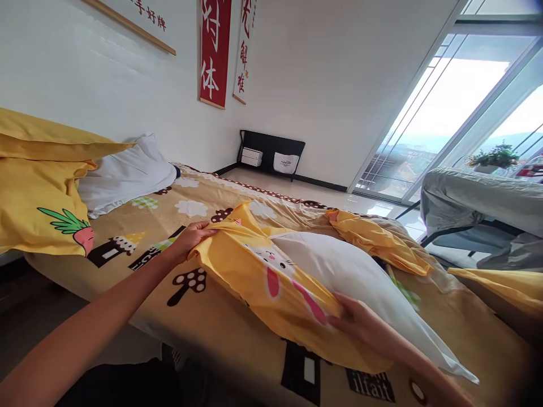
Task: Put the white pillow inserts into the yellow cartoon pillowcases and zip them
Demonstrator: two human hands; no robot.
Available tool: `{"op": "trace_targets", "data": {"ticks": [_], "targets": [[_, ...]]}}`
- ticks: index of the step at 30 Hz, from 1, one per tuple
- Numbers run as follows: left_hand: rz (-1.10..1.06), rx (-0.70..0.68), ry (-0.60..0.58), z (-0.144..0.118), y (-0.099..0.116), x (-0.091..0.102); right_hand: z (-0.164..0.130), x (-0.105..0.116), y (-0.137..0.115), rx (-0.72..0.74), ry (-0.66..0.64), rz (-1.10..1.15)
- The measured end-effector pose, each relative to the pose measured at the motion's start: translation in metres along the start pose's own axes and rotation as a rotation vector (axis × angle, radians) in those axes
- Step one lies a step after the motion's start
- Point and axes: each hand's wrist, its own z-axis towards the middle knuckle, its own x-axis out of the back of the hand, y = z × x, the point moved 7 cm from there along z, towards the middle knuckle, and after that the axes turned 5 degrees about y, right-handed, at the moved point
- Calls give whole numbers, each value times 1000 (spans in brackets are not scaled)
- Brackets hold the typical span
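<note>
The left hand [192, 233] pinches the far edge of the yellow pillowcase [254, 271], the one with a bunny face on it, and its fingers are closed tight on the cloth. The right hand [360, 322] grips the near edge of the same pillowcase, right where the white pillow [360, 277] pokes out. The pillow lies on the bed [203, 316], near the front edge, and only part of it is inside the case. The rest sticks out to the right, almost to the edge of the bed. I think a few things could go wrong. The pillow could bunch up inside, because the case is wrinkly and folded over on top. A hand could lose the thin cloth if it pulls too hard, and then the case would slide back off. The long white end could also slip off the bed, since it hangs so close to the side. Another yellow pillowcase [377, 240] lies crumpled just behind, and it could get tangled in.
</note>
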Motion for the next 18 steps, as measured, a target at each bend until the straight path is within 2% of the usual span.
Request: {"op": "trace_targets", "data": {"ticks": [3, 5, 8, 9, 11, 14, 18], "targets": [[17, 42, -71, 4, -7, 3, 8, 4, 13, -132, -78, 104], [48, 93, -126, 3, -10, 6, 15, 15, 19, -197, -7, 18], [173, 211, -250, -2, -21, 11, 21, 36, 17, -223, 176, -121], [228, 250, -287, -3, -26, 14, 21, 39, 15, -209, 194, -85], [328, 292, -322, -4, -34, 23, 19, 36, 9, -166, 136, 85], [421, 235, -282, -2, -33, 32, 11, 24, 5, -160, 61, 212], [393, 86, -123, -7, -6, 28, 3, 4, -5, -94, 45, -59]]}}
